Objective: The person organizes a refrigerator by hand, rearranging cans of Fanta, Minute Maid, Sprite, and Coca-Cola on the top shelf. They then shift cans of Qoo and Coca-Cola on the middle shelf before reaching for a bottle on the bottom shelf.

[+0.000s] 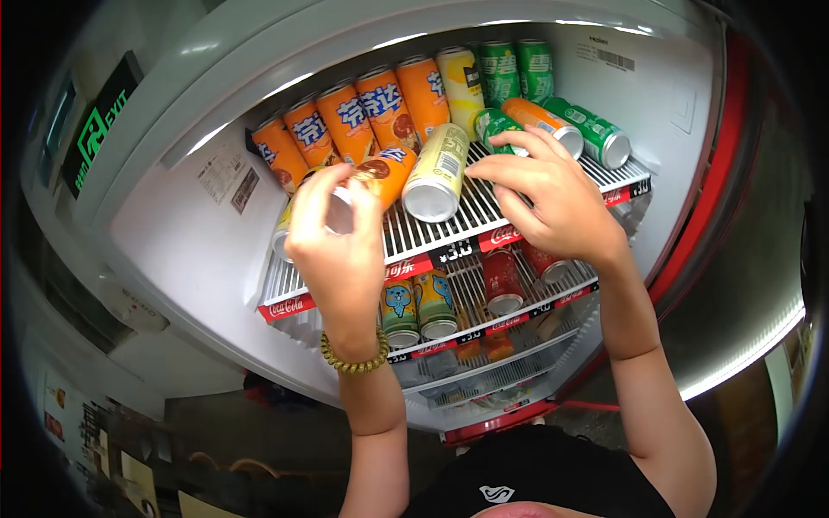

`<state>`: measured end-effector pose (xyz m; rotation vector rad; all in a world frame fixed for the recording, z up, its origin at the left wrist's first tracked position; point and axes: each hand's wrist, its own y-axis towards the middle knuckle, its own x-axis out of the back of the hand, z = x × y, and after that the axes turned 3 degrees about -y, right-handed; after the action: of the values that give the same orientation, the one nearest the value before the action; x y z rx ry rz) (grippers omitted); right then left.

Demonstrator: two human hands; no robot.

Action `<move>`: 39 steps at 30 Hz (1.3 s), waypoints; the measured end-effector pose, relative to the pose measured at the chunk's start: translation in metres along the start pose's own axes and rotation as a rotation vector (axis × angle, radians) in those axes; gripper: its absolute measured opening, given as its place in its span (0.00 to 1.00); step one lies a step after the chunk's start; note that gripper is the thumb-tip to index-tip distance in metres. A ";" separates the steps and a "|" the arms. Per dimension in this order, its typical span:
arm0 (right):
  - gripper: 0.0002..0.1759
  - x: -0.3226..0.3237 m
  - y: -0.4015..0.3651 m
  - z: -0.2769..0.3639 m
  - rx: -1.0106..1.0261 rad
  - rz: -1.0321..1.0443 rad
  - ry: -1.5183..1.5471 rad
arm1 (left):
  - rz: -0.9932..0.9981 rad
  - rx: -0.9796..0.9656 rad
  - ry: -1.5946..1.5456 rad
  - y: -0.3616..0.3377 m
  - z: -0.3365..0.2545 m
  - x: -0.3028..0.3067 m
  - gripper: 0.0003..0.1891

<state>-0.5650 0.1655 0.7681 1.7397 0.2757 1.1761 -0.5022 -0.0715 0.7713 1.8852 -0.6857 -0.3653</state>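
Note:
My left hand [335, 259] has its thumb and fingers around the near end of an orange soda can [387, 175], which lies on its side on the top wire shelf [449, 231]. A yellow can [281, 231] lies partly hidden behind that hand. To the right, a pale yellow can [439, 173] lies with its silver end towards me. My right hand [553, 194] is open, fingers stretched out over the shelf between the pale yellow can and a green can [494, 125]. Another orange can [544, 125] and a second green can [591, 131] lie beyond its fingers.
Upright orange cans [389, 110], a yellow can [462, 86] and green cans [499, 73] line the back. Red price strips edge the shelf. A lower shelf [471, 332] holds more cans. White fridge walls [186, 203] bound both sides.

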 end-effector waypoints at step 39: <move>0.24 0.005 -0.021 -0.021 -0.249 -0.146 0.049 | 0.501 -0.209 0.228 0.010 0.007 0.032 0.17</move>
<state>-0.5732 0.1916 0.7551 1.4521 0.2688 1.0982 -0.4841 -0.0990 0.7792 1.4669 -0.8949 0.0956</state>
